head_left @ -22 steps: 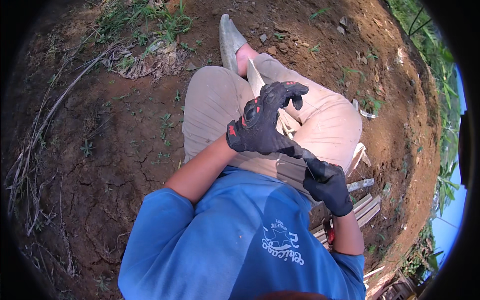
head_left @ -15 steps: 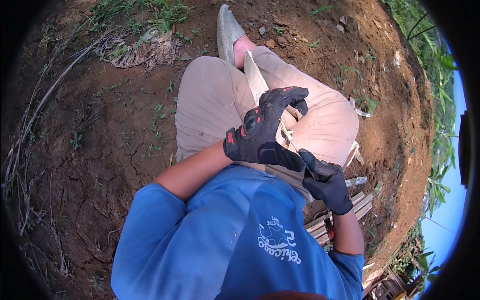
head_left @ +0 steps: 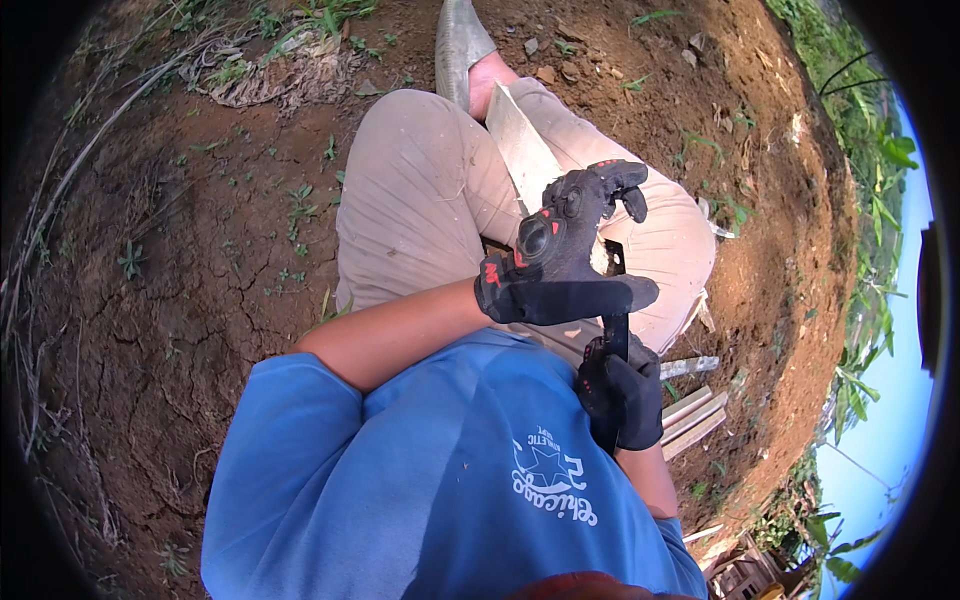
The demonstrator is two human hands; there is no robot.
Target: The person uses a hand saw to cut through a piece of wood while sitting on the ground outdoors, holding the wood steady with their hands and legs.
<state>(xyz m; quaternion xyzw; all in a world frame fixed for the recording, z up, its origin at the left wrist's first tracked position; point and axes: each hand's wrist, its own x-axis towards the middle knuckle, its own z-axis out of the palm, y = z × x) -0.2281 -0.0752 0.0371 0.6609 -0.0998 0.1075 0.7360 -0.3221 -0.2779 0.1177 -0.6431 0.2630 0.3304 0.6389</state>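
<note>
Two gloved hands work close together over the lap, and we judge the job to be partway through. The right hand (head_left: 622,395) is closed around a dark flat tool (head_left: 615,335), which stands up out of the fist, passing beneath the left thumb. The left hand (head_left: 552,242) has a spread grip: its fingers curl over at the top, its thumb reaches out to the right, and a clear gap lies between them. Whether its palm bears on anything, we cannot tell.

The long pale piece (head_left: 525,145) lies between the legs of the beige trousers (head_left: 415,190), running from beside the foot (head_left: 490,80) down to the left hand, which hides where it goes next. Its far end looks broad and plain, so we take this piece as unfinished.

As for what is done, several straight pale slats (head_left: 695,420) lie side by side on the ground near the right forearm, with a lighter flat strip (head_left: 690,366) just above them; we would guess these are already shaped, though nothing shows how many remain.
</note>
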